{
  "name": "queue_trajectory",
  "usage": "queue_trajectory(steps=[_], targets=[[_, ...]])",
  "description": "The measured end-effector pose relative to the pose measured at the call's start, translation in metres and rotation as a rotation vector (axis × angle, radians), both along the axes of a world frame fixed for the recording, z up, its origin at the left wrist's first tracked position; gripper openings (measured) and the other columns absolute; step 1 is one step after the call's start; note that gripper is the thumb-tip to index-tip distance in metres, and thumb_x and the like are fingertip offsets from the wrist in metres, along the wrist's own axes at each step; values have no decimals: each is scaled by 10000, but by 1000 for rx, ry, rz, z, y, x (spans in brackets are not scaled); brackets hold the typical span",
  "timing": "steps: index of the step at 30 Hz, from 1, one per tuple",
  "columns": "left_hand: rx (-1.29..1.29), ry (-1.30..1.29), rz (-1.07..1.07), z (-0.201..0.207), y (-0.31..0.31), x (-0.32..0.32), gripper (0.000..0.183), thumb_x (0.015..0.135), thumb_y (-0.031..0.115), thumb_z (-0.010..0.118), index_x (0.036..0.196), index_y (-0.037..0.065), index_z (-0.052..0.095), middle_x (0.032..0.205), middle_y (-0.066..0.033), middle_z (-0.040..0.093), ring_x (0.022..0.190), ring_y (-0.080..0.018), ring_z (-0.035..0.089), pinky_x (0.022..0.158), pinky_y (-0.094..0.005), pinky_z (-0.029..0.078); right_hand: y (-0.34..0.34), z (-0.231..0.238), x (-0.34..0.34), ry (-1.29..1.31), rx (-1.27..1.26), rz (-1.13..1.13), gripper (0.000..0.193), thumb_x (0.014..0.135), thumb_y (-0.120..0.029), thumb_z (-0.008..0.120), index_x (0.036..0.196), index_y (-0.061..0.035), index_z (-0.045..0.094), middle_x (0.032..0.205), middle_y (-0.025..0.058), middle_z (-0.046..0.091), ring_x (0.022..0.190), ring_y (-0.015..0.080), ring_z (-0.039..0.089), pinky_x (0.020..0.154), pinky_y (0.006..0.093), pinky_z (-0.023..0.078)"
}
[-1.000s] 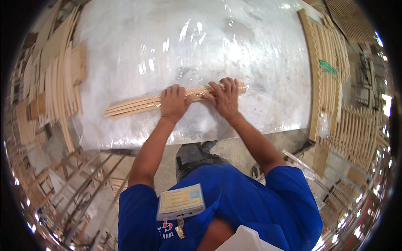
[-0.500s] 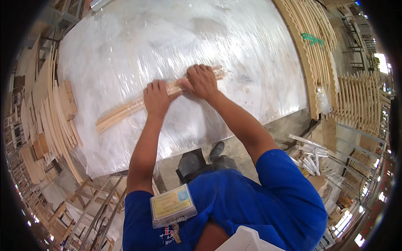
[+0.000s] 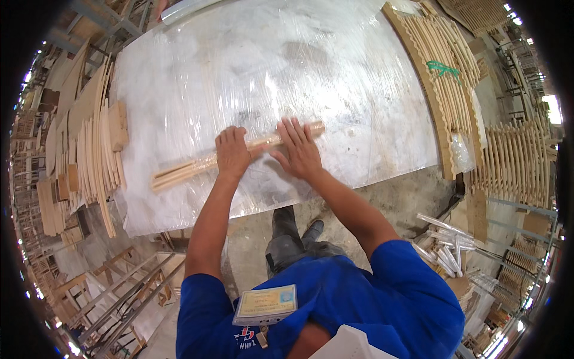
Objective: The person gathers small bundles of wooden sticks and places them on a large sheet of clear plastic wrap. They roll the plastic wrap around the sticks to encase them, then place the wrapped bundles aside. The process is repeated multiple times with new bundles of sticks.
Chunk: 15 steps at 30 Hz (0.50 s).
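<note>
A bundle of slim wooden sticks (image 3: 184, 172) lies slantwise across the film-covered table (image 3: 239, 90), its left end nearer to me. Clear plastic film wraps its middle and right part; the stick ends at the left are bare and slightly spread. My left hand (image 3: 234, 153) is closed over the middle of the bundle, fingers bent over its far side and thumb along it. Close to the right end, my right hand (image 3: 301, 151) lies flat on the bundle with its fingers stretched out. The palms hide parts of the sticks.
A roll of clear film (image 3: 188, 7) lies at the table's far left edge. Stacked wooden strips (image 3: 95, 155) stand along the left side. Racked wooden sticks (image 3: 445, 90) with a green tie line the right. Film-wrapped bundles (image 3: 445, 245) are piled at the lower right.
The bundle has come nearer to me on the table, with both hands on it. My right hand's fingers have gone from curled around it to stretched flat.
</note>
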State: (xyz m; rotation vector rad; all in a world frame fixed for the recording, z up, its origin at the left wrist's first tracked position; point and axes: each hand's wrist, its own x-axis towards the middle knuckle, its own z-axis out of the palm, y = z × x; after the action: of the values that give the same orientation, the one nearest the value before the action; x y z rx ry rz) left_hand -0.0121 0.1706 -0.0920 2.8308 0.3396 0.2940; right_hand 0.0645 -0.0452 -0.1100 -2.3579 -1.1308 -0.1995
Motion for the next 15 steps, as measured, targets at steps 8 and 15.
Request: queue_trajectory(steps=[8, 15], targets=[[85, -282, -95, -21, 22, 40, 762, 871, 533, 839, 1440, 80, 612, 1409, -164, 563, 1346, -390, 516, 1163, -579, 354, 79, 8, 111, -118, 22, -197, 803, 988, -605, 657, 1554, -53, 519, 1574, 218, 529, 1480, 433, 459, 1234, 610, 326], [109, 87, -61, -6, 61, 100, 786, 696, 737, 857, 1029, 52, 660, 1028, -128, 702, 961, -334, 697, 839, -467, 549, 69, 20, 154, -67, 5, 5, 588, 935, -660, 702, 975, -74, 690, 970, 111, 668, 973, 306, 626, 933, 445, 454]])
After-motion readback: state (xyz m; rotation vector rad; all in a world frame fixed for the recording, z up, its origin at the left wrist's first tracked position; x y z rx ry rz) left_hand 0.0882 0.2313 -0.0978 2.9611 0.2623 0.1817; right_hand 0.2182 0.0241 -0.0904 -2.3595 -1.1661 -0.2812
